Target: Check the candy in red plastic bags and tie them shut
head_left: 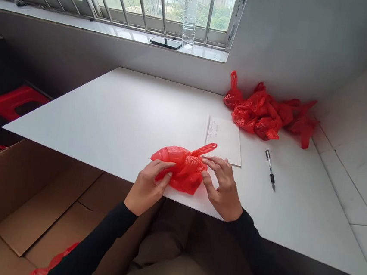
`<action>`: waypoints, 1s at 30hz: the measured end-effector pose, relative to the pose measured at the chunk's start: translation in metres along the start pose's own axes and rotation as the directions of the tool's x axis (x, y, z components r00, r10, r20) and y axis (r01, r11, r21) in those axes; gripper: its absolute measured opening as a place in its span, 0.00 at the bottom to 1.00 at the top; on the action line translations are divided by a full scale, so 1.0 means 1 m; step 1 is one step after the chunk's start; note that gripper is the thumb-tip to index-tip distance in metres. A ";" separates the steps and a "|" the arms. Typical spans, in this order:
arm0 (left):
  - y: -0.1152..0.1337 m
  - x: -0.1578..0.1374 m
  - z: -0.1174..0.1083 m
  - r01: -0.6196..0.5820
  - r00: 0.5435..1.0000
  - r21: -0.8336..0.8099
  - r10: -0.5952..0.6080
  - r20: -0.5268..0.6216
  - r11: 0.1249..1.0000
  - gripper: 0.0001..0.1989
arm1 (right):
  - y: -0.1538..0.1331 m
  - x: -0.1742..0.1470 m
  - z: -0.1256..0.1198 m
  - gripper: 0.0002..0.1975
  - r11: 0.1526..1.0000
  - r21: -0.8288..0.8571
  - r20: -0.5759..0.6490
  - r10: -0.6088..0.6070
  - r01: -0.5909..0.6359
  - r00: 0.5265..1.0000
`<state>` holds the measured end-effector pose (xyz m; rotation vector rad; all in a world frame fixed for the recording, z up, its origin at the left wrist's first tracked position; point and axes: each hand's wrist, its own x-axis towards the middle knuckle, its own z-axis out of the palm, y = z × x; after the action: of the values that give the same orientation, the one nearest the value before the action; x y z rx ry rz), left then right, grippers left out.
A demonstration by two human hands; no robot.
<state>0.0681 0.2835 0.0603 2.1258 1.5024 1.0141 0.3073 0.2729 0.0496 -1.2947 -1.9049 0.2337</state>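
Observation:
A crumpled red plastic bag (pixel 184 174) lies near the front edge of the white table, one handle loop sticking up toward the right. My left hand (pixel 152 184) holds the bag's left side, red film showing between thumb and fingers. At its right side, my right hand (pixel 224 187) has thumb and fingers apart, the fingertips at or touching the plastic. The bag's underside is hidden, and I cannot tell whether anything is inside it.
Behind the bag lies a notebook (pixel 226 141), with a pen (pixel 270 171) to its right. Several red bags (pixel 260 112) are heaped against the wall. A cardboard box (pixel 12 194) stands below left, with red plastic inside. A bottle (pixel 189 23) and phone (pixel 165 43) rest on the windowsill.

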 end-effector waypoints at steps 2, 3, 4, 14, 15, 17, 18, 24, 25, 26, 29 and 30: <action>0.010 -0.007 0.002 -0.005 0.999 -0.049 0.002 -0.048 0.999 0.13 | -0.004 0.012 0.005 0.19 0.999 0.028 0.055 0.023 -0.024 0.998; 0.014 -0.008 0.000 0.005 0.994 -0.059 -0.011 -0.105 0.998 0.14 | -0.004 0.016 0.006 0.20 0.999 0.028 0.083 0.038 -0.040 0.996; 0.016 -0.007 -0.002 0.017 0.986 -0.061 -0.026 -0.164 0.998 0.15 | -0.004 0.019 0.006 0.19 0.998 0.023 0.111 0.048 -0.050 0.993; 0.013 0.019 0.019 -0.037 0.998 -0.013 0.036 -0.046 0.999 0.07 | -0.002 0.005 -0.017 0.12 0.989 -0.110 0.121 0.113 -0.100 0.986; 0.008 0.019 0.017 0.011 0.995 -0.007 -0.011 -0.100 1.000 0.08 | 0.003 0.003 -0.023 0.09 0.990 -0.093 0.090 0.116 -0.107 0.989; -0.003 0.018 0.009 0.115 0.971 -0.014 -0.115 -0.209 0.993 0.09 | 0.016 -0.003 -0.038 0.06 0.981 -0.047 -0.022 0.189 -0.189 0.982; -0.007 0.016 0.005 0.153 0.957 -0.026 -0.155 -0.245 0.988 0.10 | 0.021 -0.005 -0.046 0.05 0.965 -0.025 -0.084 0.259 -0.262 0.962; 0.018 0.012 0.005 0.021 0.987 -0.022 -0.024 -0.157 1.000 0.27 | 0.023 -0.013 -0.059 0.19 0.889 0.124 -0.023 0.447 -0.442 0.894; 0.025 0.014 0.010 -0.025 0.993 -0.006 0.024 -0.115 1.000 0.29 | 0.019 -0.012 -0.056 0.21 0.890 0.155 0.013 0.431 -0.428 0.902; 0.030 0.015 0.014 -0.063 0.995 0.010 0.063 -0.079 0.998 0.28 | 0.015 -0.011 -0.054 0.21 0.891 0.183 0.039 0.415 -0.415 0.909; 0.032 0.020 0.020 -0.105 0.992 0.041 0.107 -0.060 0.994 0.09 | 0.010 -0.011 -0.052 0.12 0.874 0.250 0.061 0.415 -0.417 0.908; 0.030 0.020 0.018 -0.103 0.991 0.045 0.106 -0.082 0.994 0.08 | 0.011 -0.012 -0.053 0.12 0.857 0.272 0.060 0.439 -0.438 0.897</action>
<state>0.1050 0.2927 0.0743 2.2361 1.4752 1.1325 0.3538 0.2534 0.0728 -1.5121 -1.4805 0.7092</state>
